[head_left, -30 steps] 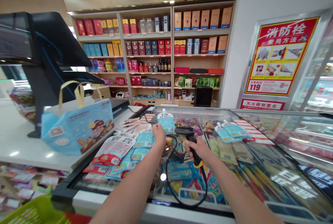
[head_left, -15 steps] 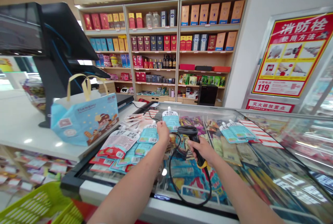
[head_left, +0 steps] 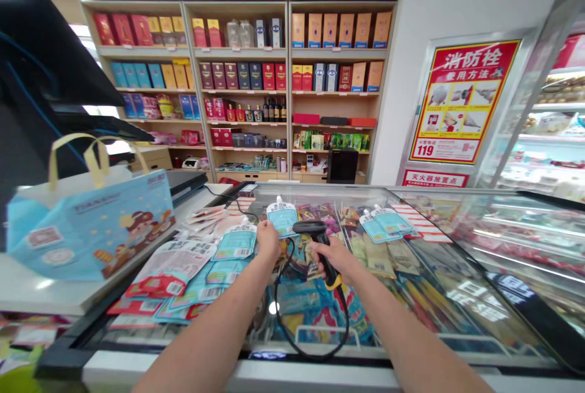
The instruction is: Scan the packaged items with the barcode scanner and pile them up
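My right hand (head_left: 336, 257) is wrapped round the handle of a black and yellow barcode scanner (head_left: 315, 230). Its head points left toward a light-blue spouted pouch (head_left: 282, 217), which my left hand (head_left: 268, 239) pinches at the lower left edge. A black cable (head_left: 280, 320) loops down from the scanner over the freezer's glass top (head_left: 292, 304). To the left of my left hand lies a pile of blue pouches (head_left: 235, 242) and red-and-white pouches (head_left: 169, 268). Two more blue pouches (head_left: 386, 222) rest on the glass to the right.
A light-blue shopping bag (head_left: 95, 222) stands on the white counter (head_left: 41, 289) at left, beside a dark monitor (head_left: 50, 46). Behind the freezer, shelves (head_left: 242, 94) hold boxes and bottles. A red fire-hydrant poster (head_left: 464, 100) hangs on the right wall.
The view has turned to the right, so everything sits further left in the picture. My hands still hold the pouch and the scanner in much the same pose.
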Available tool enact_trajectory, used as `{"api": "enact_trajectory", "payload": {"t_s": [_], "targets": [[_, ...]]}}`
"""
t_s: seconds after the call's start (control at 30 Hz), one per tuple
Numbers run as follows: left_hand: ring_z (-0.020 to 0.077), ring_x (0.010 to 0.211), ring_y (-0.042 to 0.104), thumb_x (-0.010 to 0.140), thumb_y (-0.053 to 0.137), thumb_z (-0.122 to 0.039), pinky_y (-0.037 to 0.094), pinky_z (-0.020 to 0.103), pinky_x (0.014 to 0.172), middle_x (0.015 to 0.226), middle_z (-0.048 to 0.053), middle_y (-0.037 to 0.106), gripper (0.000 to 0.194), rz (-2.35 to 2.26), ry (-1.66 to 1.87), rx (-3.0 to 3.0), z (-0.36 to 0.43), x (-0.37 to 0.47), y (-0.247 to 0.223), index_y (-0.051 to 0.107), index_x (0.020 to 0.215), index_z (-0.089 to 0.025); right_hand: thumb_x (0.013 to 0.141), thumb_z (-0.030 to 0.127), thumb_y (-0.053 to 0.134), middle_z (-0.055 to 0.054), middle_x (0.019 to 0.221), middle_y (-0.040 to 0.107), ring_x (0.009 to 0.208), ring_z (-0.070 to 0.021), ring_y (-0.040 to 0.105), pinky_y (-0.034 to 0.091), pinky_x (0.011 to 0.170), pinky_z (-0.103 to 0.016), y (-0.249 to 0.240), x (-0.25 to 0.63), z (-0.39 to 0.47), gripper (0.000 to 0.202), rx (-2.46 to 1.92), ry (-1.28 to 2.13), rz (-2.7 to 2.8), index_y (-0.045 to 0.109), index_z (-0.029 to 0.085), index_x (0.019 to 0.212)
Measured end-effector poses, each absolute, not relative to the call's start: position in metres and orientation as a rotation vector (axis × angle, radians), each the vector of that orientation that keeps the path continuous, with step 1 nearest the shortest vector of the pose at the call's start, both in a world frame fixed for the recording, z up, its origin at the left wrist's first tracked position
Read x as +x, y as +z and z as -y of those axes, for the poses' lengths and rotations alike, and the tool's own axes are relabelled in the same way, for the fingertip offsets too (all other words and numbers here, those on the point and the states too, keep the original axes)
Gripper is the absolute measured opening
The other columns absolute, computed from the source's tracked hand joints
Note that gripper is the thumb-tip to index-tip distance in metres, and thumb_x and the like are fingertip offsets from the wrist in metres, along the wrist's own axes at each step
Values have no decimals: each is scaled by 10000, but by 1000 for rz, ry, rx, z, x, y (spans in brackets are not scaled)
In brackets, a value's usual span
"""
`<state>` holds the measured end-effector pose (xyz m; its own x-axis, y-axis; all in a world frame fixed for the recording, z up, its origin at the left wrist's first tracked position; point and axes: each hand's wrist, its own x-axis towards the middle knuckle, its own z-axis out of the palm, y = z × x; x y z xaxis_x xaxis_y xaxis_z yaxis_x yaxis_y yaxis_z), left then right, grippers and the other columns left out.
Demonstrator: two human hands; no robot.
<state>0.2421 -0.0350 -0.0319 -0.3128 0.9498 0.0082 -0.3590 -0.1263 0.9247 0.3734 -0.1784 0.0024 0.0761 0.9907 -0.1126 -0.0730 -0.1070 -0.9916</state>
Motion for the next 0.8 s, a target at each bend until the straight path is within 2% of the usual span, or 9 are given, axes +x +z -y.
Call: {"api": "enact_trajectory", "payload": {"t_s": [0.1, 0.2, 0.33, 0.5, 0.6, 0.7, 0.8], "targets": [[123, 500, 558, 788, 473, -135, 494, 263, 517, 615, -3, 556, 62, -1022, 1481, 685, 48, 259, -19, 520, 764, -167, 699, 389, 680, 61, 469, 512, 356, -74, 451, 387, 339, -195, 11, 394, 187, 288, -1296, 1271, 991, 476, 188, 670], [144, 547, 615, 759, 465, -59, 539, 316, 582, 675, 17, 607, 148, -963, 1334, 647, 58, 286, -9, 545, 827, -162, 727, 361, 670, 65, 468, 507, 345, -70, 439, 380, 335, -191, 21, 424, 200, 269, -1340, 1194, 929, 467, 192, 677], [131, 576, 632, 736, 399, 37, 562, 329, 657, 636, -6, 594, 276, -904, 1154, 703, 67, 341, -6, 509, 891, -163, 761, 315, 658, 66, 464, 490, 341, -74, 436, 371, 328, -194, 25, 469, 217, 260, -1428, 1018, 813, 448, 197, 663], [120, 585, 632, 742, 346, 70, 551, 291, 663, 614, -9, 565, 276, -883, 1012, 825, 82, 426, -3, 472, 833, -157, 777, 292, 650, 63, 456, 494, 342, -85, 443, 384, 330, -206, 23, 520, 235, 245, -1455, 876, 694, 449, 201, 671], [124, 625, 637, 762, 366, 51, 533, 272, 647, 680, 9, 589, 266, -895, 966, 918, 89, 470, -2, 492, 873, -155, 769, 298, 653, 60, 440, 484, 337, -86, 442, 391, 333, -210, 23, 542, 245, 261, -1453, 825, 646, 446, 199, 645], [163, 741, 647, 760, 441, 20, 520, 290, 677, 806, 55, 626, 262, -944, 956, 1062, 90, 496, -5, 514, 944, -152, 736, 314, 681, 58, 444, 497, 340, -89, 456, 408, 340, -212, 22, 558, 251, 271, -1450, 794, 615, 455, 198, 642], [219, 952, 625, 694, 540, 22, 495, 300, 787, 955, 104, 645, 326, -999, 978, 1228, 88, 503, -11, 535, 967, -155, 709, 321, 702, 60, 454, 508, 349, -91, 468, 411, 339, -209, 17, 567, 252, 277, -1430, 804, 594, 461, 198, 649]]}}
